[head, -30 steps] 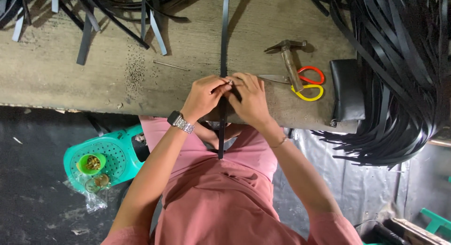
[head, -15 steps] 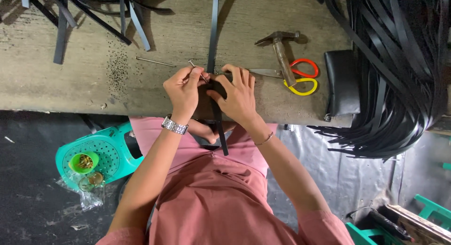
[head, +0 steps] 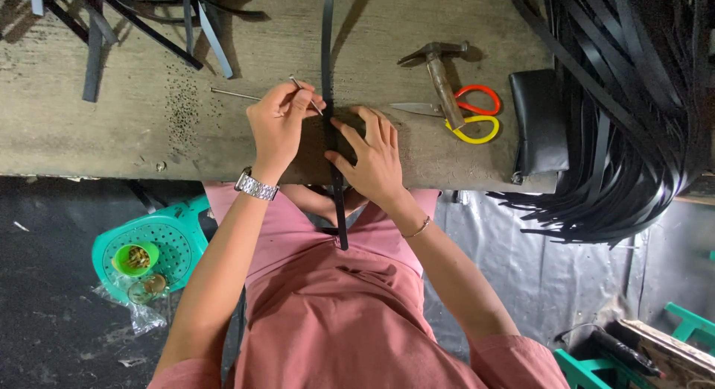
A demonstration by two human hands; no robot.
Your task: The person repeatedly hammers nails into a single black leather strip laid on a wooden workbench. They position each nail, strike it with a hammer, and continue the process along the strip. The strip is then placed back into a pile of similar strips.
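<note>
A worn wooden bench ran across the upper part of the view, its grey-brown top scuffed and speckled with tiny dark bits. Below its edge the floor was dark, stained and littered with scraps. A green plastic stool stood on the floor beneath the bench, and more green furniture showed at the lower corner. A grey sheet covered the ground there. Light fell evenly.
</note>
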